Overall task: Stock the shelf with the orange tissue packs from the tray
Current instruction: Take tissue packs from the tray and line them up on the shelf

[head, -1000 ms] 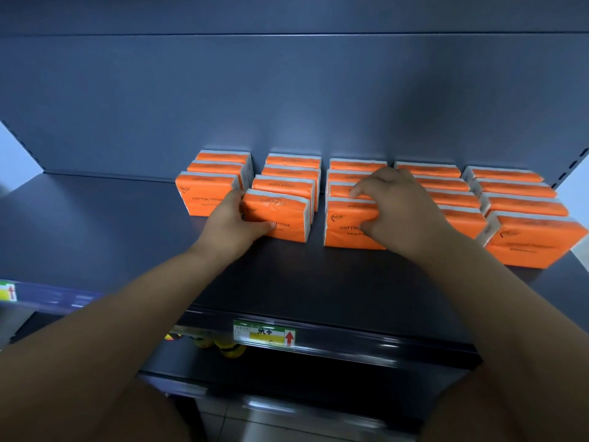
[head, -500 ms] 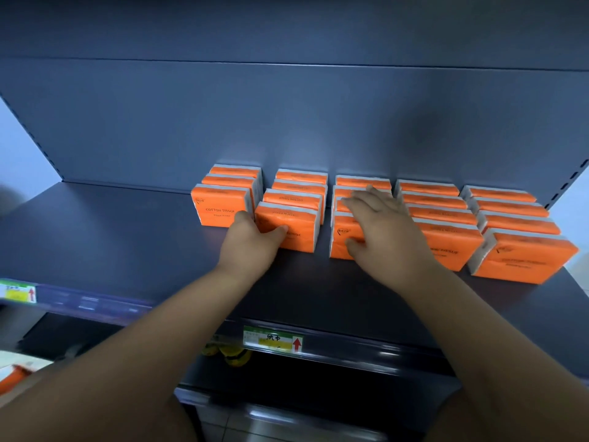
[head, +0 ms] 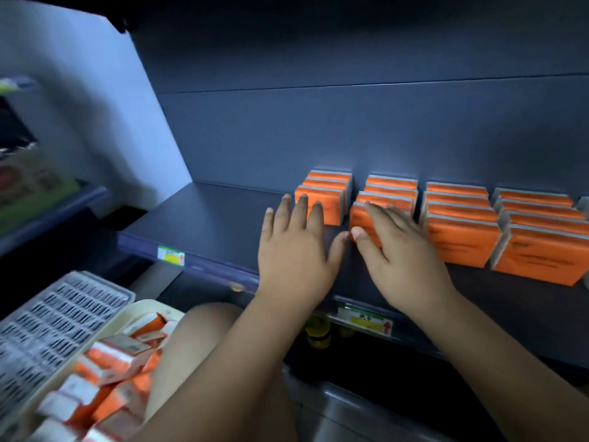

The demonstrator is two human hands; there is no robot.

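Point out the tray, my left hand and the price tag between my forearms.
tray (head: 145,304): head view, cream far rim.
left hand (head: 294,253): head view, back of hand.
price tag (head: 366,328): head view, yellow middle.

Left grip (head: 293,250), right grip (head: 404,250) — fingers straight

Dark blue-grey shelf (head: 216,218) in front of you. Orange tissue packs (head: 462,237) stand on edge directly on its board, in files running front to back up to the rear panel.

- Leftmost file (head: 331,186): three packs.
- Second file (head: 392,188), third and fourth: four packs each.

Two price tags (head: 171,256) sit on the front rail. At your lower left, a cream tray (head: 140,309) holds loose packs in a jumble.
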